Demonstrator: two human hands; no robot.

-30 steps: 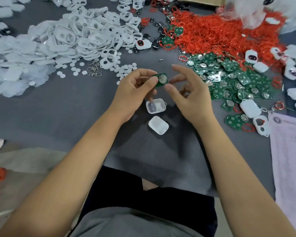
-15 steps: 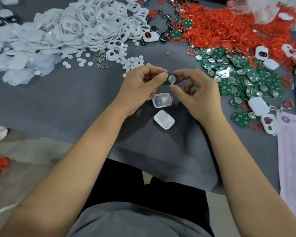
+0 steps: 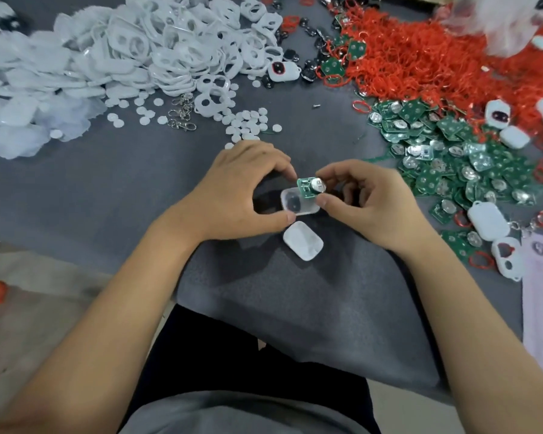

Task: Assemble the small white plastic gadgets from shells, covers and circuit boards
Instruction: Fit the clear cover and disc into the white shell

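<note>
Here the step in hand was seating a circuit board (image 3: 309, 187) into an open white shell (image 3: 298, 204) on the grey mat (image 3: 138, 189). The right hand (image 3: 370, 202) pinched the board between thumb and forefinger, holding it tilted over the far right end of the shell, its silver coin cell facing up. The left hand (image 3: 239, 189) curled round the shell's left end, forefinger at the far edge and thumb at the near edge, steadying it on the mat.

To do this well, the board probably needed levelling first, then lowering squarely so that its outline matched the shell's cavity; pressing while it was tilted risked jamming a corner. The left hand's hold looked worth keeping, so that the shell would not skid. Whether any pegs or clips sat inside the shell could not be told.

A white cover (image 3: 303, 241) lay just near of the shell, within easy reach for closing. More green boards (image 3: 452, 158) were heaped to the right, red rings (image 3: 420, 57) at far right, and white plastic parts (image 3: 123, 54) at far left.
</note>
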